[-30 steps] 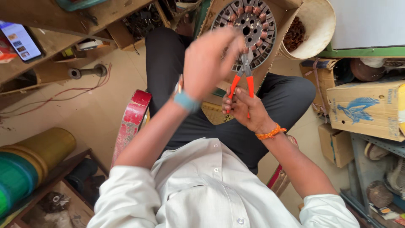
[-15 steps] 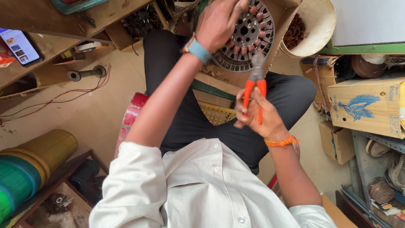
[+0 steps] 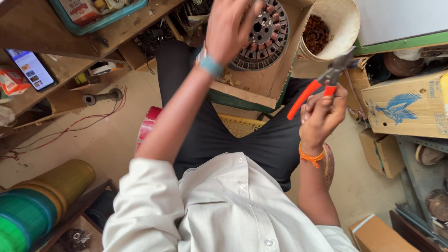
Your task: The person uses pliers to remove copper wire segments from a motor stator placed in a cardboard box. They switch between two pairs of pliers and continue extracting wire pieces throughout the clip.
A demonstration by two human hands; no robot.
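Overhead, the left hand point(image 3: 231, 25) is raised above the round motor stator point(image 3: 261, 35), its fingers loosely spread and holding nothing; whether the fingertips touch the stator's windings cannot be told, since the hand blurs at the top edge. A blue band sits on that wrist. The stator lies flat on a wooden board point(image 3: 252, 84) resting across the person's lap, at the far side of the scene. To the right, the right hand point(image 3: 322, 114) is curled around the orange handles of a pair of pliers point(image 3: 322, 84) (their grey nose points up and to the right, away from the stator), with an orange thread around the wrist. Just beyond the pliers stands a pale bucket point(image 3: 345, 28) with brown scraps inside. At far left, a phone point(image 3: 31, 69) lies on a wooden shelf, and a cardboard box point(image 3: 406, 105) sits at right.
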